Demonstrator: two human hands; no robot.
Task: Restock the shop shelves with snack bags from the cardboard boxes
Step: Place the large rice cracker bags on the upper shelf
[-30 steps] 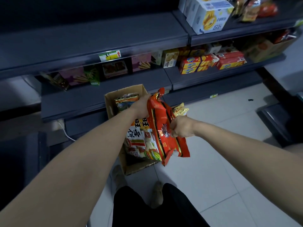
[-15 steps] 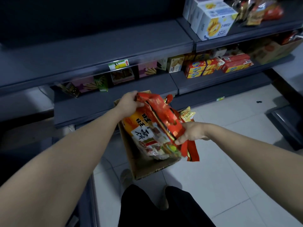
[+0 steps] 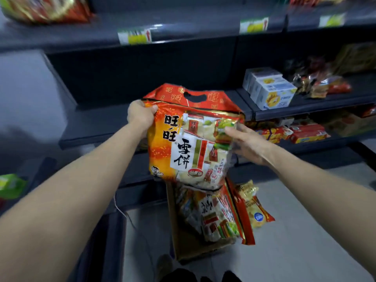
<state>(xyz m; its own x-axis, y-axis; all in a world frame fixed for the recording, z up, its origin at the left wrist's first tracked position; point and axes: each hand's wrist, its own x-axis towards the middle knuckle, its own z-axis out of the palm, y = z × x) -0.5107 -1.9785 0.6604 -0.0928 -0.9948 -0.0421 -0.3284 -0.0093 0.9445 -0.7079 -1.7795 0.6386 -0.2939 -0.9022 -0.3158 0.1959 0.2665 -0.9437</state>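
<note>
Below the curled fingers of the left hand (image 3: 141, 116), the snack bag (image 3: 189, 147) hung by one corner; the right hand (image 3: 251, 146), fingers straight, barely touched it, so it might slip.

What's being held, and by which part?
The left hand grips the big orange snack bag at its upper left corner; the right hand, fingers straight, only touches its right edge.

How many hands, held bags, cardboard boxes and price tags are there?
Hands: 2, left hand and right hand
Held rice cracker bag: 1
Cardboard box: 1
Price tags: 3
Total: 7
</note>
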